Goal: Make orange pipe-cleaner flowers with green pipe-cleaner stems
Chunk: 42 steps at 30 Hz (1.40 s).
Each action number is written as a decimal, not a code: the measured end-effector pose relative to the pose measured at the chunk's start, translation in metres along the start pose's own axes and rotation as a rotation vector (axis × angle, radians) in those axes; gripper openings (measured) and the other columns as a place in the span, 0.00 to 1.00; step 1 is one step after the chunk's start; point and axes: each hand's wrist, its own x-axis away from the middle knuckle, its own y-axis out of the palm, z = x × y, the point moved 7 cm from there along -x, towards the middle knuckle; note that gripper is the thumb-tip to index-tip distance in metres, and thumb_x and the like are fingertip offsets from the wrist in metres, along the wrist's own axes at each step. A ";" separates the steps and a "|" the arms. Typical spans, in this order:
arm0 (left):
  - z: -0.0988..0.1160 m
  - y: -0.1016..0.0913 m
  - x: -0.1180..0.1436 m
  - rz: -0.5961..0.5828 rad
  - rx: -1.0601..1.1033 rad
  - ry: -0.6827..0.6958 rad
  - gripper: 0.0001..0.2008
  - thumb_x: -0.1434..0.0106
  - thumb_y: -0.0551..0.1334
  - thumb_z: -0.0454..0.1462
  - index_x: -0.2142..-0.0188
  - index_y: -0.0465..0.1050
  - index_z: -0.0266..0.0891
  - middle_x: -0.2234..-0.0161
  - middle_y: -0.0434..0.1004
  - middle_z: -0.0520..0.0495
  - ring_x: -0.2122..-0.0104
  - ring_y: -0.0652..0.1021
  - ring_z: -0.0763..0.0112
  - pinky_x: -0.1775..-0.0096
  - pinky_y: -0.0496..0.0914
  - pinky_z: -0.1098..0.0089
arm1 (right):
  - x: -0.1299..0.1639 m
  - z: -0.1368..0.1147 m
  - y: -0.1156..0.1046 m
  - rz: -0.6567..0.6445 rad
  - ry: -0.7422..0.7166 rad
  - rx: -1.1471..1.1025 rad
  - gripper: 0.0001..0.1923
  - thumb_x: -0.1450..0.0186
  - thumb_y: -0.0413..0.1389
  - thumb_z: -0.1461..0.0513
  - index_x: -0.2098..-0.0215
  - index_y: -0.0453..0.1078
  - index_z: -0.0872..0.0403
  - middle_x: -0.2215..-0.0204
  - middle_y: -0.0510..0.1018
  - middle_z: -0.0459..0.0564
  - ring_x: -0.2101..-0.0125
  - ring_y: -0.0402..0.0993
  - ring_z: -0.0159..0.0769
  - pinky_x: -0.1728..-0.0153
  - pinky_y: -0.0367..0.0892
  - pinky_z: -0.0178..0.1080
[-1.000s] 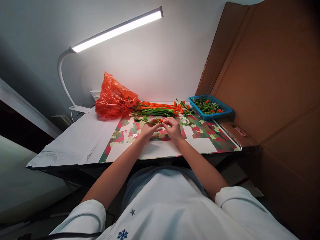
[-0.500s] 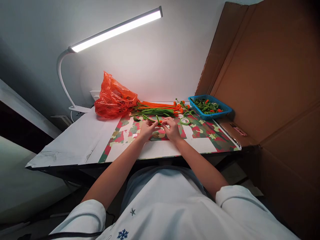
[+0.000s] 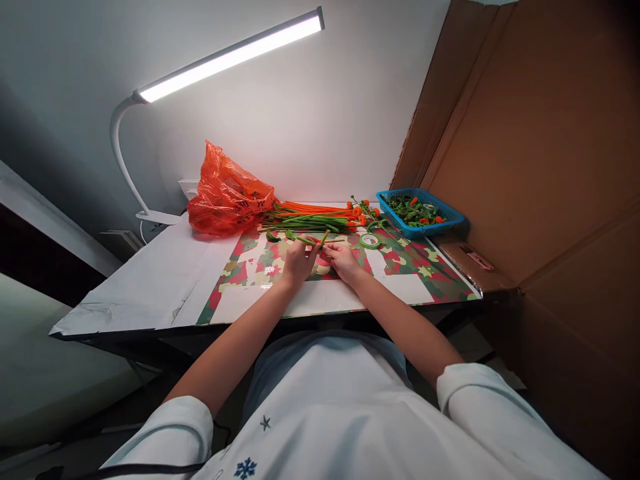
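In the middle of the table, my left hand (image 3: 299,261) and my right hand (image 3: 345,262) meet with their fingertips together. Both pinch a thin green stem (image 3: 325,237); a short green piece sticks up between the fingers, and a thin stick end shows past the right fingers. Part of the held piece is hidden by my fingers. Just right of my right hand lies a roll of green tape (image 3: 370,241). Behind the hands rests a bundle of green and orange stems (image 3: 313,219), with small orange flowers (image 3: 361,213) at its right end. Loose green leaves (image 3: 273,237) lie to the left.
A red plastic bag (image 3: 227,197) stands at the back left beside a lit lamp (image 3: 230,57). At the back right, a blue basket (image 3: 415,233) holds green leaves and orange bits. Tall cardboard (image 3: 540,147) walls the right side, with a pink-handled cutter (image 3: 479,259) near it.
My left hand has turned, its fingers now more upright, and my right hand has tipped lower. The short green piece leans to the right, and a thin stick end now shows on the right.
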 end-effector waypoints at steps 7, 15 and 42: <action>-0.024 0.006 -0.005 -0.096 -0.003 -0.167 0.18 0.47 0.68 0.50 0.77 0.72 0.37 0.80 0.73 0.49 0.78 0.75 0.69 0.76 0.71 0.71 | 0.004 -0.015 -0.014 0.157 -0.108 0.088 0.13 0.42 0.58 0.51 0.73 0.67 0.52 0.70 0.72 0.49 0.69 0.69 0.35 0.64 0.69 0.40; -0.036 0.007 -0.005 -0.160 0.017 -0.216 0.15 0.39 0.65 0.44 0.74 0.72 0.34 0.80 0.72 0.55 0.83 0.71 0.79 0.78 0.68 0.75 | 0.011 -0.035 -0.014 0.164 -0.226 0.197 0.05 0.41 0.57 0.59 0.73 0.67 0.51 0.68 0.71 0.49 0.66 0.69 0.38 0.65 0.68 0.40; -0.018 0.016 -0.002 -0.298 0.299 -0.283 0.24 0.57 0.75 0.47 0.65 0.73 0.36 0.70 0.80 0.49 0.71 0.80 0.69 0.67 0.76 0.69 | 0.013 -0.048 -0.009 -0.010 -0.399 0.525 0.05 0.35 0.50 0.63 0.68 0.67 0.52 0.71 0.74 0.48 0.69 0.69 0.37 0.67 0.64 0.37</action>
